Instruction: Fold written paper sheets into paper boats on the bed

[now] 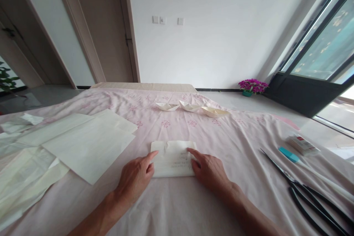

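Note:
A folded sheet of pale paper (174, 160) lies flat on the cloth in front of me, with faint writing on its right half. My left hand (136, 171) holds its left edge, index finger on top and thumb at the side. At the opposite edge, my right hand (208, 167) holds the paper the same way, its index fingertip near the upper right corner. The other fingers of both hands are curled and partly hidden. Beyond the paper stand three folded paper boats: a white one (167, 107), another white one (190, 106) and a cream one (215, 112).
Loose paper sheets (91, 147) overlap on the left beside crumpled paper (24, 184). Black-handled scissors (293, 180) lie on the right, near a blue-ended object (288, 154) and a small box (302, 144). A pink patterned cloth (177, 210) with wrinkles covers the surface.

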A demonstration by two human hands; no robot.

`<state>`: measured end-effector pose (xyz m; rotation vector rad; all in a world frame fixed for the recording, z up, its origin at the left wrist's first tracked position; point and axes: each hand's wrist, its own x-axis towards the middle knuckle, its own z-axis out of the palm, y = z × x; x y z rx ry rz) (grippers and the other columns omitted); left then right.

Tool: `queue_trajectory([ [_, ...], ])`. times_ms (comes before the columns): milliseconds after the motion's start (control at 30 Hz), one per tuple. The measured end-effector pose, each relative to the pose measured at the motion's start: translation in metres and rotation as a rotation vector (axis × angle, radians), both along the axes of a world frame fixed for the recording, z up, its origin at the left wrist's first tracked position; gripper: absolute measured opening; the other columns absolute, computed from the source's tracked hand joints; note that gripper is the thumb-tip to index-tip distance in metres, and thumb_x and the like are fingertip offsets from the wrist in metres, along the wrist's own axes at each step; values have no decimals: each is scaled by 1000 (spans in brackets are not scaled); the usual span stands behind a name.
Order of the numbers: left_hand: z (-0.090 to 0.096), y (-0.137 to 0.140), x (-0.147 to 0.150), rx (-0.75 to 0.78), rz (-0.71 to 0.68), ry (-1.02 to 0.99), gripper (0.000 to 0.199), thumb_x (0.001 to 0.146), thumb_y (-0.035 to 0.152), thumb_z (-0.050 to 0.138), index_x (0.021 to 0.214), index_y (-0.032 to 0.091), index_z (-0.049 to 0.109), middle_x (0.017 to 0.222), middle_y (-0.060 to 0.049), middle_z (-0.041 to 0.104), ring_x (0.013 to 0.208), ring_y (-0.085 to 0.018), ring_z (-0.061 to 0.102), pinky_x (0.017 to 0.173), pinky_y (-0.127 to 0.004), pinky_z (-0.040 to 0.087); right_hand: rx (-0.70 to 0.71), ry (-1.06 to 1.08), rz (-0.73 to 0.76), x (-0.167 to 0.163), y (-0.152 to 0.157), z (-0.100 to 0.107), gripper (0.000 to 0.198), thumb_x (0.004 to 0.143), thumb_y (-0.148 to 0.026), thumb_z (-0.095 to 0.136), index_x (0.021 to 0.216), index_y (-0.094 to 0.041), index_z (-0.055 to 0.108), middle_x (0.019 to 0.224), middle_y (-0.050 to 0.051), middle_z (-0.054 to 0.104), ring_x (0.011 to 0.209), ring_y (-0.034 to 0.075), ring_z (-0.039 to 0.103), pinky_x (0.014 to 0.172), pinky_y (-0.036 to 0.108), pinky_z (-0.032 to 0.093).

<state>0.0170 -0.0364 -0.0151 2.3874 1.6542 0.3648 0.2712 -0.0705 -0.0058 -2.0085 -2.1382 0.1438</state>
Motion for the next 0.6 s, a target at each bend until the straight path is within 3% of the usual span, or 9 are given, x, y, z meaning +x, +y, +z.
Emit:
queue_trajectory([
  [300, -1, -1, -4, -23, 35, -192, 46, 92, 35, 45, 137, 28, 41, 75, 4, 65, 69, -13, 60, 63, -22, 36, 8, -59, -16, 0, 0, -3, 45, 88, -23, 38, 130, -27, 52, 96, 6, 73, 82, 21, 68, 64, 27, 38],
  [600, 1, 2, 3, -25, 39, -41, 35, 91, 29, 46, 125, 29, 56, 83, -1, 71, 77, -17, 65, 66, -25, 37, 10, -73, -22, 0, 0, -2, 45, 87, -23, 37, 129, -27, 54, 94, 6, 73, 80, 22, 68, 61, 28, 36],
])
